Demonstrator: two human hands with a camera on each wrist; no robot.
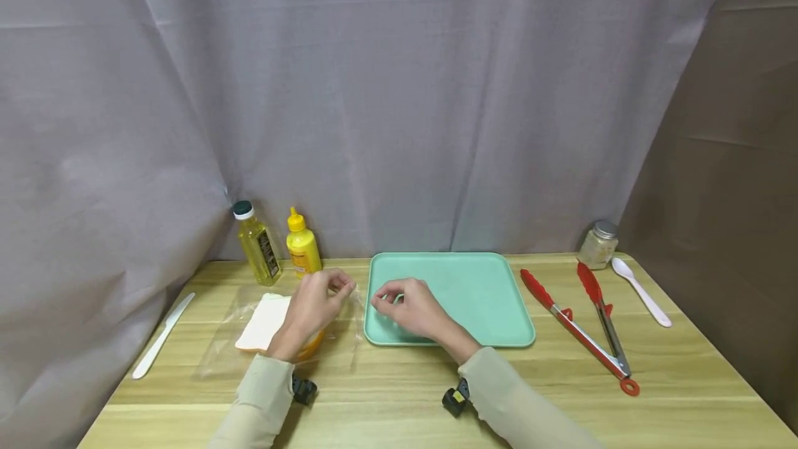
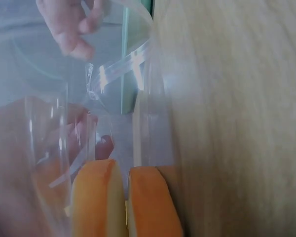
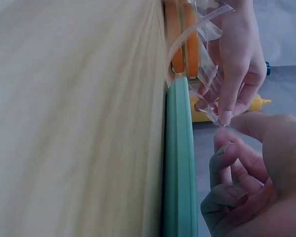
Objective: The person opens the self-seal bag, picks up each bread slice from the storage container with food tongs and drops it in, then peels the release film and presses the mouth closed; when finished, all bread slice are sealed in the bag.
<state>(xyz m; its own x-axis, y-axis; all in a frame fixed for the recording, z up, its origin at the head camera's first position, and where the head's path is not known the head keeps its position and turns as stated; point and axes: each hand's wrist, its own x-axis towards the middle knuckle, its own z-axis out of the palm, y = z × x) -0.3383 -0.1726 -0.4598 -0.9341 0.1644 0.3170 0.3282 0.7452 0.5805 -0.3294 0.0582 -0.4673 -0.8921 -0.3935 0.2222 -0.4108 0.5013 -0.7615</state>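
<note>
Two bread slices with an orange-brown crust (image 2: 91, 197) stand side by side in a clear plastic bag (image 1: 231, 338) on the left of the table. In the head view, my left hand (image 1: 314, 303) reaches over the bread (image 1: 264, 324) and pinches the bag's edge between thumb and fingertips. My right hand (image 1: 411, 307) hovers over the left end of a mint-green tray (image 1: 461, 296), fingers bent. Its fingertips are close to the left fingertips and the bag's corner in the right wrist view; whether they pinch the thin film is unclear.
At the back left stand an oil bottle (image 1: 258, 248) and a yellow squeeze bottle (image 1: 303, 248). A white knife (image 1: 163, 337) lies far left. Rightward are red-tipped tongs (image 1: 589, 338), a lidded jar (image 1: 598, 246) and a white spoon (image 1: 642, 293).
</note>
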